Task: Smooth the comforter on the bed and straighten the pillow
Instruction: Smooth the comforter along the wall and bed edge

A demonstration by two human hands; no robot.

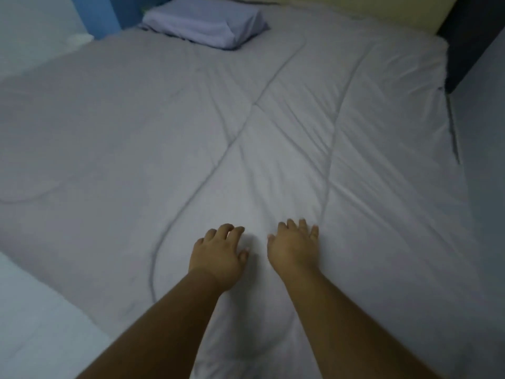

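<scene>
Dim bedroom, blue wall (101, 12) at the far left, dark panel (470, 36) at the far right. Pale grey comforter (136, 127) spread over nearly the whole bed, crossed by curved stitch lines and shallow creases, most of them on the right half. Lavender pillow (205, 26) at the far left corner of the bed, on top of the comforter, set at a slight angle to the bed's edge, well apart from both hands. 2 bare forearms reaching in from the lower edge. Left hand (218, 255) palm down on the comforter, fingers loosely curled, gripping nothing. Right hand (295, 247) just beside it, palm down, fingers spread flat against the fabric, holding nothing.
</scene>
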